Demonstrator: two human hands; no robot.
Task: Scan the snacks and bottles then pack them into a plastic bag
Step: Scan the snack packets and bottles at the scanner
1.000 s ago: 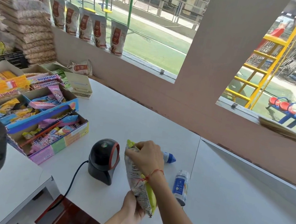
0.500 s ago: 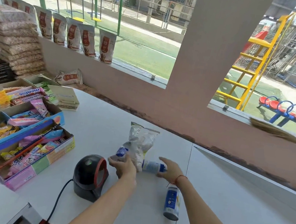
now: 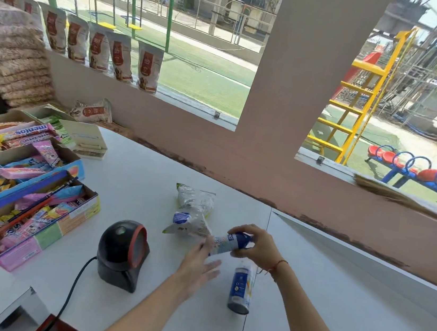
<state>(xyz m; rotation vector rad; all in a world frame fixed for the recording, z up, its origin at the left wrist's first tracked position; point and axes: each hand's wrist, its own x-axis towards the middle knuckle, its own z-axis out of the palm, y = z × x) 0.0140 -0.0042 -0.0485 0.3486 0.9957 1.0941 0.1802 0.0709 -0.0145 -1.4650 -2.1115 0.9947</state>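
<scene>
Lifted now, bottle in right hand, cap hidden.

Counter: white, plain
Scanner: black, red ring round its face
Snack bag: silver-white with dark print, yellow-green edge
Held bottle: white label with coloured specks, blue cap
Lying bottle: blue and white
Wrist cord: red
Ladder: yellow

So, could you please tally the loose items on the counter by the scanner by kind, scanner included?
snack bag: 1
Bottles: 3 (held bottle in the right hand, lying bottle, bottle against the bag)
scanner: 1
Total: 5
</scene>
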